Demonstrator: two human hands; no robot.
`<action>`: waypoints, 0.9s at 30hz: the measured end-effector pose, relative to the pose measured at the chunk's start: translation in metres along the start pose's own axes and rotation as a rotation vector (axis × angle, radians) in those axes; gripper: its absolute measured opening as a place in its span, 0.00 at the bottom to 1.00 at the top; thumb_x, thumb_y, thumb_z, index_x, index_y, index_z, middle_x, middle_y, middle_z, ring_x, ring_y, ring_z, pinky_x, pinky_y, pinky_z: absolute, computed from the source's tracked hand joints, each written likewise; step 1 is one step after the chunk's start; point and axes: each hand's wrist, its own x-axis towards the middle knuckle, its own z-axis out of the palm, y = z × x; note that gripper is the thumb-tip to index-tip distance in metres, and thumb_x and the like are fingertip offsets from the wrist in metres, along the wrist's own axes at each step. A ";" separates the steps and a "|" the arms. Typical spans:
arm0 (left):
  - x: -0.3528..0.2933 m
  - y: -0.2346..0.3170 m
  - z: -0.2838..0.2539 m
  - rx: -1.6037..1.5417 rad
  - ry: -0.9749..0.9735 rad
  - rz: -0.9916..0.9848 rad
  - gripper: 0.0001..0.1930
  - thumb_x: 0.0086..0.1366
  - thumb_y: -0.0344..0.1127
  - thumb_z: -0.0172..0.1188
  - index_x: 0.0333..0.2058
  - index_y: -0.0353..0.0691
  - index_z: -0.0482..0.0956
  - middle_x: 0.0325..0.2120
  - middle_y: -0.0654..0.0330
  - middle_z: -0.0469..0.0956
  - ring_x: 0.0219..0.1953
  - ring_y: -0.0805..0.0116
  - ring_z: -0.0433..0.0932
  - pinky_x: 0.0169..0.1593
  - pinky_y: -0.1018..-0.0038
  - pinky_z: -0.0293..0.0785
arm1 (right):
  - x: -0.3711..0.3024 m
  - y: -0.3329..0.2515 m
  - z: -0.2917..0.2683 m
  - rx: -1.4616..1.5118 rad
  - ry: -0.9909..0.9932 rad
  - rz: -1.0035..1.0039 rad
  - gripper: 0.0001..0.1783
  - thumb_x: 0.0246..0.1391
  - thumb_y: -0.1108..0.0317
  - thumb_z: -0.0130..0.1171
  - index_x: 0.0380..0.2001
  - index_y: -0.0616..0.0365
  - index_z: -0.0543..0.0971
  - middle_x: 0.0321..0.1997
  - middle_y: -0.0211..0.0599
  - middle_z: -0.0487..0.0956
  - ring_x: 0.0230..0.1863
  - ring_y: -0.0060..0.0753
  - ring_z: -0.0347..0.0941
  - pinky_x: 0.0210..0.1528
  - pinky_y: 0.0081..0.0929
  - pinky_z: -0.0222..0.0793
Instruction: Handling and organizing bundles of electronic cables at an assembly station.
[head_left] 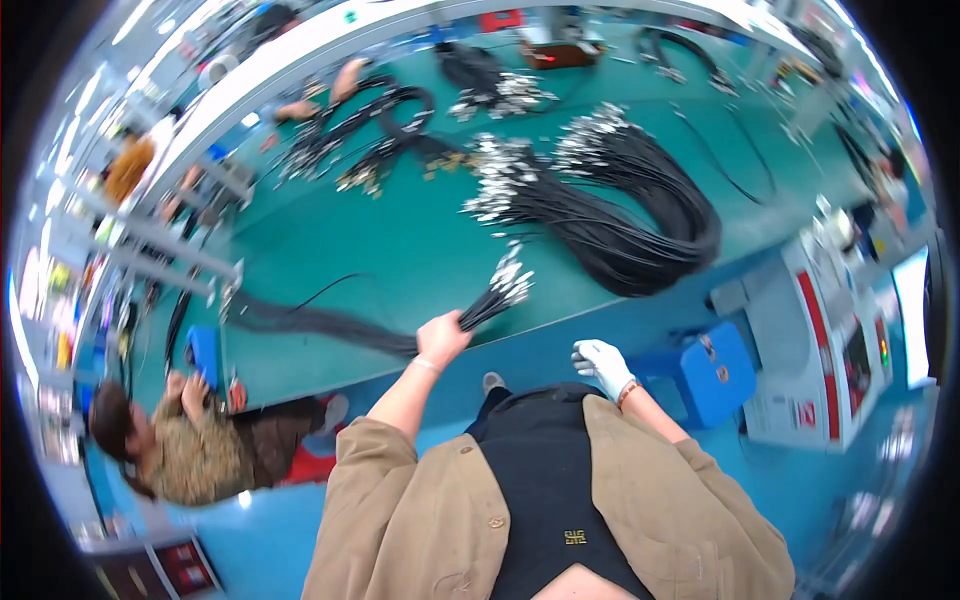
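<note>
- Directions are from the left hand, the bare left grip with a white wristband (443,340). It is closed around a long bundle of thin black cables with pale, shiny connector ends (487,309), at the counter's near edge.
- The connector ends fan out at 1 to 2 o'clock, just beyond the fist. A firm hold just behind them should stop single cables slipping out of line.
- At 3 o'clock, the right grip in a white knitted glove (603,367) hangs apart with loosely spread fingers, apparently holding nothing. It seems best used to support or square up the loose ends.
- The bundle's tail runs off at 9 o'clock over the green-topped counter (350,240); it is blurred, so whether it lies flat is unclear.
- A thin black stray cable (330,285) curves beside that tail at 10 o'clock, and could snag if dragged along.
- Around 8 o'clock, a seated co-worker in a patterned top (205,455) calls for a gentle pull, without whipping the tail.
- At 2 o'clock, a thick U-shaped bundle of black cables (650,255) rests farther across; clearance from its connectors would prevent tangles.
</note>
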 end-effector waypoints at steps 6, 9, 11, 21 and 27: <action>-0.030 0.078 -0.046 -0.327 0.235 0.038 0.14 0.50 0.49 0.58 0.26 0.44 0.74 0.19 0.54 0.75 0.26 0.53 0.75 0.28 0.64 0.69 | 0.009 -0.003 0.065 -0.439 -0.262 -0.226 0.18 0.53 0.61 0.52 0.45 0.60 0.70 0.39 0.37 0.74 0.35 0.25 0.72 0.38 0.22 0.68; -0.052 0.103 -0.060 -0.479 0.261 0.056 0.15 0.50 0.48 0.60 0.25 0.42 0.74 0.18 0.54 0.74 0.24 0.56 0.75 0.28 0.66 0.69 | 0.013 0.000 0.100 -0.727 -0.284 -0.696 0.19 0.53 0.61 0.52 0.46 0.60 0.70 0.40 0.37 0.74 0.37 0.28 0.72 0.40 0.26 0.68; -0.067 0.116 -0.063 -0.566 0.255 0.063 0.15 0.50 0.48 0.60 0.25 0.42 0.75 0.17 0.54 0.74 0.23 0.57 0.75 0.27 0.67 0.69 | 0.022 -0.003 0.118 -0.533 -0.263 -0.726 0.20 0.51 0.61 0.54 0.46 0.58 0.68 0.42 0.38 0.73 0.39 0.31 0.71 0.42 0.28 0.66; -0.072 0.152 -0.095 -0.687 0.316 0.424 0.27 0.49 0.47 0.63 0.43 0.36 0.69 0.39 0.51 0.72 0.41 0.58 0.72 0.44 0.69 0.68 | 0.038 -0.046 0.178 0.405 -0.019 -0.719 0.28 0.41 0.61 0.61 0.47 0.49 0.63 0.48 0.41 0.67 0.48 0.44 0.63 0.50 0.38 0.58; -0.070 0.081 -0.109 -0.514 0.288 0.495 0.46 0.46 0.50 0.65 0.58 0.38 0.50 0.56 0.49 0.55 0.59 0.53 0.54 0.60 0.65 0.52 | -0.006 -0.103 0.128 0.363 -0.335 -0.540 0.10 0.55 0.63 0.50 0.34 0.58 0.72 0.31 0.38 0.75 0.35 0.34 0.72 0.45 0.34 0.66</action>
